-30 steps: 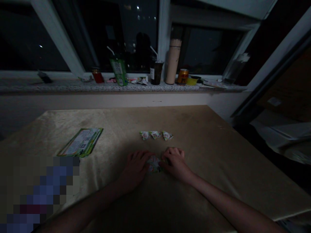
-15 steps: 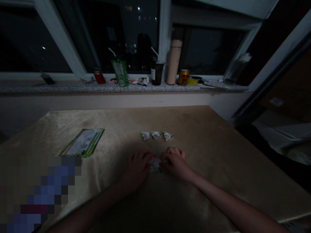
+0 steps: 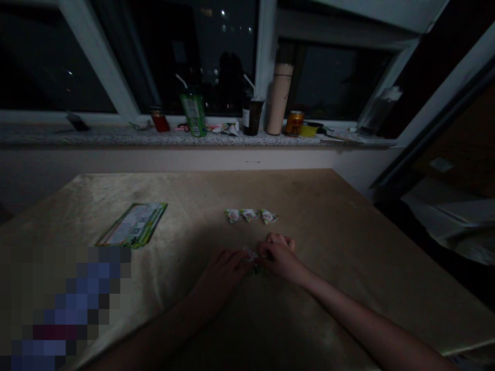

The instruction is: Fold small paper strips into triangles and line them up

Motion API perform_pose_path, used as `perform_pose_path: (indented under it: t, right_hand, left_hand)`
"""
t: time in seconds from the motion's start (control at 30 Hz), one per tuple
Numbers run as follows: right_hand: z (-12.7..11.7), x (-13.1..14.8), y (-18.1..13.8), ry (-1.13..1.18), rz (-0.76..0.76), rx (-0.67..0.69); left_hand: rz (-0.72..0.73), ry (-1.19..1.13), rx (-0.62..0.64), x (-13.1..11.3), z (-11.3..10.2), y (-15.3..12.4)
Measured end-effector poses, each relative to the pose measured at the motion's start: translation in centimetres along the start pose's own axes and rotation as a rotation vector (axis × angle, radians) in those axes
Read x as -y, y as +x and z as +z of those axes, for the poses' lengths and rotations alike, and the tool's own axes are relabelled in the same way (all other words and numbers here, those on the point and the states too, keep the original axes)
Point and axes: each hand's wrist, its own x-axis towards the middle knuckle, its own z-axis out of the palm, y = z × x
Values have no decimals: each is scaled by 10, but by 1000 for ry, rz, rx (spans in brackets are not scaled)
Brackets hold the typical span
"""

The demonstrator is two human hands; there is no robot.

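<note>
Both my hands meet over a small printed piece of folded paper [image 3: 253, 256] on the tan table [image 3: 348, 242]. My left hand [image 3: 224, 270] has its fingers curled and pinches the paper's left side. On the paper's right side my right hand [image 3: 279, 256] is closed in a pinch. The paper is mostly hidden between the fingers. Just beyond my hands, three small folded paper pieces [image 3: 250, 215] lie in a row.
A green printed leaflet [image 3: 133, 232] lies at the table's left. On the stone windowsill [image 3: 116, 136] stand a green drink carton [image 3: 193, 113], a dark cup with a straw [image 3: 251, 116], a tall beige flask [image 3: 279, 100], a red jar [image 3: 159, 121] and an orange can [image 3: 294, 123].
My hands have drawn closer together over the folded paper, which now shows less between the fingers. The three folded pieces and the leaflet have not moved.
</note>
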Motion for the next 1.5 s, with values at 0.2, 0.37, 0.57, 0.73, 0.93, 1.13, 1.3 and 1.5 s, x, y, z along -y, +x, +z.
perform_pose_path:
  t: [0.2,0.37,0.57,0.73,0.93,1.13,1.3,1.5]
  right_hand:
    - [5,-2,-2,12,-13,-40]
    - [3,-2,-3,38,-4,-50]
    - [4,-1,-2,49,13,-59]
    - [6,-1,-2,43,14,-86]
    - [5,0,-1,7,20,-60]
    - [5,3,-1,31,46,-75]
    - [3,4,-10,1,-31,-181]
    - [-3,6,-26,-248,-527,-22]
  left_hand:
    - [157,64,30,5,-5,-1]
    - [242,-16,47,26,-17,-7]
    - [244,-83,66,30,-23,-10]
    - [247,-88,69,32,-19,-11]
    - [373,-115,39,48,-25,-14]
    - [313,-113,19,48,-29,-16]
    - [273,-113,21,47,-25,-18]
    - [251,-147,13,44,-26,-17]
